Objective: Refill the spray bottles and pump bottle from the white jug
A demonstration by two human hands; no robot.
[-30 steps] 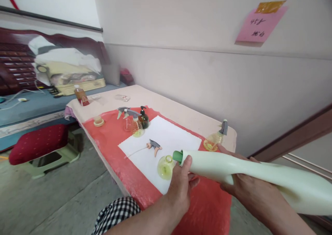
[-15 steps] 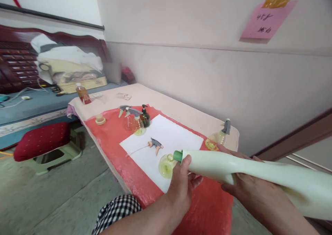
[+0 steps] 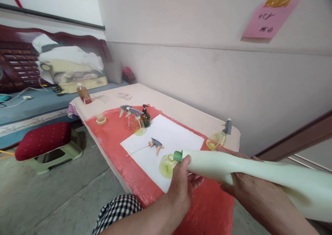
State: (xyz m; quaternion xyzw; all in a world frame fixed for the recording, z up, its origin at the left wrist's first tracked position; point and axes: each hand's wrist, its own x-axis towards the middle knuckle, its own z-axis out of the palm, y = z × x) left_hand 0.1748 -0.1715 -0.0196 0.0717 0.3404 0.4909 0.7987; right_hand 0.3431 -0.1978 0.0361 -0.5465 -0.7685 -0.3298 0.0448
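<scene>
Pale green container (image 3: 212, 162), just one of these, held up over the near right part of the table (image 3: 166, 98). It's smooth and long, kinda matte, with a slim section along the middle and a darker green spout (image 3: 177, 156) poking out the end. Left hand (image 3: 181, 183) has its thumb on top near that end, fingers curled below; right hand (image 3: 246, 181) is closed around the middle from beneath, though some of its fingers are hidden.

Bottle count: one open round bottle (image 3: 166, 167) right by the spout (can't tell if they touch), three sprayer bottles, two bunched up (image 3: 138, 127) and one (image 3: 218, 139) off to the right, plus one dark pump bottle (image 3: 146, 119) and one amber bottle (image 3: 84, 93). One loose sprayer head (image 3: 156, 144) lies on the single white sheet (image 3: 171, 133), over the red cover (image 3: 137, 176).
</scene>
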